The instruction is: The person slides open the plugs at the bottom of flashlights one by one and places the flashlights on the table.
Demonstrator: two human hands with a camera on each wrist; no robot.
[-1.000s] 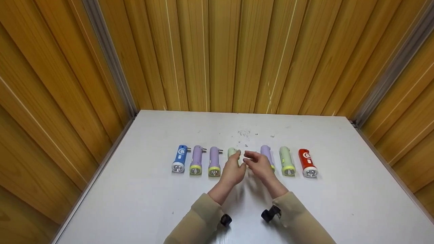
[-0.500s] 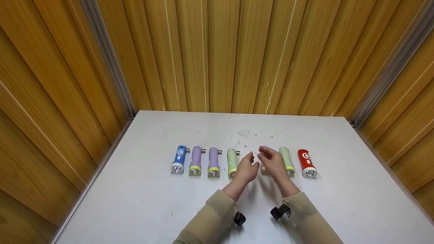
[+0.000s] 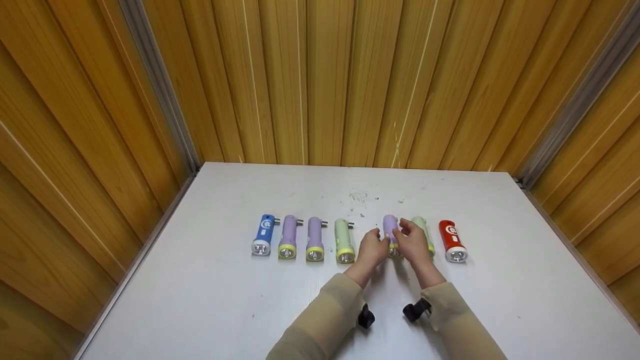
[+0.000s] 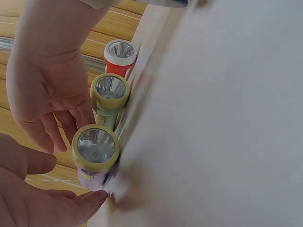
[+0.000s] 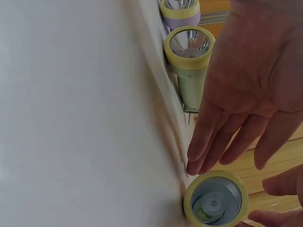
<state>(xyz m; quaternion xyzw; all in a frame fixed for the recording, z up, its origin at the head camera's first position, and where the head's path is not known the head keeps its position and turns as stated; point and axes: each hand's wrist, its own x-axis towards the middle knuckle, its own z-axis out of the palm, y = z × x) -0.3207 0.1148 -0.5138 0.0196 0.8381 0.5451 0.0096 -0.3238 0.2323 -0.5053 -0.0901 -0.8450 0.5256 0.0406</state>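
Both hands flank a purple flashlight (image 3: 389, 225) with a yellow rim, which lies on the table with its lens toward the person. My left hand (image 3: 374, 248) is on its left side, fingers extended and fingertips right at its barrel. On the other side, my right hand (image 3: 414, 244) has loosely bent fingers, with its thumb overlapping the purple barrel in the head view. That hand partly hides a light green flashlight (image 3: 419, 222). In the left wrist view the purple flashlight's lens (image 4: 95, 146) faces the camera, between the fingers of both hands.
Left in the row lie a blue flashlight (image 3: 265, 230), two purple flashlights, one of them second from left (image 3: 289, 230), and a light green flashlight (image 3: 343, 235) with metal prongs. A red flashlight (image 3: 452, 237) ends the row. Wood-patterned walls (image 3: 325, 80) enclose the white table (image 3: 200, 300).
My left hand has moved right, away from the left light green flashlight, which now shows fully, to the purple one. My right hand has also shifted right. The flashlights stay in their row.
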